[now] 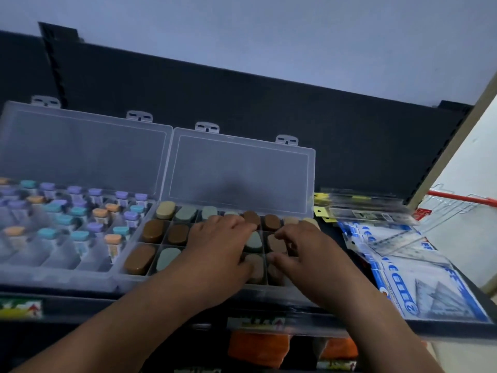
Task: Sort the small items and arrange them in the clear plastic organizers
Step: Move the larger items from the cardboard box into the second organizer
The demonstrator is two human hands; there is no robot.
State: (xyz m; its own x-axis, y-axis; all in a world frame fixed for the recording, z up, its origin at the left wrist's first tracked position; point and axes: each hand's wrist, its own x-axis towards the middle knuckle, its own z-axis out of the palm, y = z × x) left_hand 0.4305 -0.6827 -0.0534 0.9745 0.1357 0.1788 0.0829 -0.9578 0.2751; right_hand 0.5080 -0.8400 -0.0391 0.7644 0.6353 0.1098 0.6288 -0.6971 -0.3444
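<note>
On the dark shelf [80, 308], the right organizer [242, 173] stands with its lid up, its compartments each holding an oval piece [139, 258] in brown, tan or grey-green. The left hand [215, 246] lies over the middle compartments, fingers fairly straight and spread on the pieces. The right hand [304, 251] curls its fingers over a brown piece; the blur hides whether it grips. Touching on the left, the left organizer [86, 149], also open, holds vials [80, 238] with purple, teal and orange caps. Blue-and-white packets [430, 286] lie to the right.
</note>
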